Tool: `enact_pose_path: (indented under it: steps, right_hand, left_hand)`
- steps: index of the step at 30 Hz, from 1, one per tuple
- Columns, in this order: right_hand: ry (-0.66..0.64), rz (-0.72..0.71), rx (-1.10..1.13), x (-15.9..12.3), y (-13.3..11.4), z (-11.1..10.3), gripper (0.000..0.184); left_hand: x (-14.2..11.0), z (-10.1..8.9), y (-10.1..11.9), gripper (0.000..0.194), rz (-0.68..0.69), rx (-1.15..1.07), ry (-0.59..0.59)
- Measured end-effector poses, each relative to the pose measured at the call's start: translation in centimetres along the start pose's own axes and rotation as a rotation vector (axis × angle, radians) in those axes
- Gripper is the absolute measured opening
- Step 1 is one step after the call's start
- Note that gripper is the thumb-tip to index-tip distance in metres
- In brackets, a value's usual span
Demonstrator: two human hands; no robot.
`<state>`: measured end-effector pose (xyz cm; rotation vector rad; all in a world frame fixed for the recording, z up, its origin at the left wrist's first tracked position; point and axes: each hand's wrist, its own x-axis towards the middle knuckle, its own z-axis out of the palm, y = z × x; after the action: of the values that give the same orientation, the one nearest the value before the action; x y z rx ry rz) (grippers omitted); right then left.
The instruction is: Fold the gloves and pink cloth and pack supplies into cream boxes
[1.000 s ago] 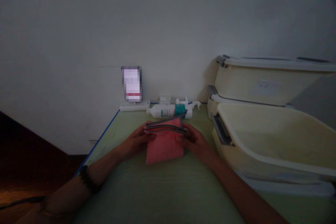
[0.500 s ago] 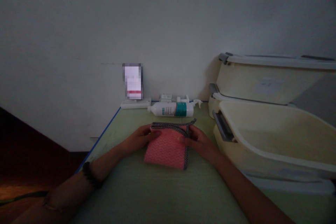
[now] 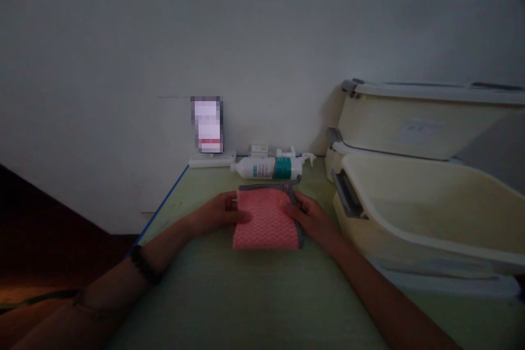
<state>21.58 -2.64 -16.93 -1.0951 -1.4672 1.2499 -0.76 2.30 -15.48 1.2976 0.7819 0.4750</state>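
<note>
A folded pink cloth (image 3: 264, 220) with a dark patterned border lies on the pale green table (image 3: 254, 295). My left hand (image 3: 217, 211) rests on its left edge, fingers stretched over the fabric. At the cloth's right edge my right hand (image 3: 309, 215) lies with its fingers flat on the fabric. Neither hand lifts the cloth.
A white spray bottle (image 3: 268, 167) with a teal label lies on its side behind the cloth. Cream plastic tubs (image 3: 414, 197) stand stacked at the right. A small stand (image 3: 211, 161) sits against the wall. The table's blue left edge (image 3: 159, 208) drops to a dark floor.
The cloth's raised upper flap with its dark border has been laid down, and the cloth now lies flat and squared. Both hands have stayed at its sides.
</note>
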Motion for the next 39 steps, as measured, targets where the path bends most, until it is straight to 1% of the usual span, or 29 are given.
enact_pose_path:
  steps: [3,5,8,12,14,17,19,21,23,26,29,32,36,39]
  right_hand:
    - [-0.063,0.024,0.121,-0.1,-0.4,-0.1,0.035]
    - [-0.074,0.039,0.181,-0.1,-0.5,0.0,0.033]
    - [-0.024,0.057,0.184,0.0,-0.4,0.0,0.03]
    - [0.054,0.018,0.212,0.1,-0.1,0.1,0.027]
    - [0.062,-0.006,0.255,0.1,0.0,0.1,0.029]
    - [0.048,-0.017,0.336,0.1,0.1,0.1,0.038]
    - [0.057,-0.013,0.36,0.2,0.2,0.0,0.038]
    - [0.084,-0.009,0.357,0.2,0.4,-0.1,0.032]
    - [0.107,-0.007,0.355,0.3,0.7,-0.2,0.027]
    - [0.119,-0.01,0.37,0.4,1.2,-0.3,0.025]
    - [0.111,-0.004,0.374,0.3,1.5,-0.3,0.022]
    - [0.1,0.004,0.371,0.2,1.3,-0.2,0.023]
    - [0.052,0.026,0.357,0.0,0.7,-0.1,0.025]
    - [0.015,0.04,0.327,-0.2,0.5,-0.2,0.021]
  left_hand:
    - [0.2,0.2,0.0,0.046,0.006,-0.089,0.036]
    - [0.3,0.4,-0.1,0.043,0.017,-0.18,0.044]
    - [0.4,0.4,-0.3,0.038,0.035,-0.269,0.057]
    - [0.4,0.5,-0.3,0.031,0.034,-0.306,0.07]
    - [0.4,0.5,-0.2,0.03,0.026,-0.323,0.079]
    - [0.4,0.5,-0.2,0.033,0.023,-0.355,0.093]
    - [0.4,0.4,-0.2,0.031,0.024,-0.353,0.09]
    - [0.4,0.3,-0.3,0.025,0.015,-0.299,0.07]
    - [0.4,0.1,-0.3,0.024,0.014,-0.23,0.052]
    - [0.3,0.0,-0.3,0.03,0.08,-0.231,0.044]
    - [0.2,0.1,-0.2,0.039,0.137,-0.269,0.005]
    - [0.2,0.1,-0.3,0.037,0.135,-0.245,-0.027]
    - [0.5,-0.4,-0.9,0.031,0.136,-0.245,0.004]
    - [0.7,-0.9,-1.3,0.032,0.147,-0.248,0.032]
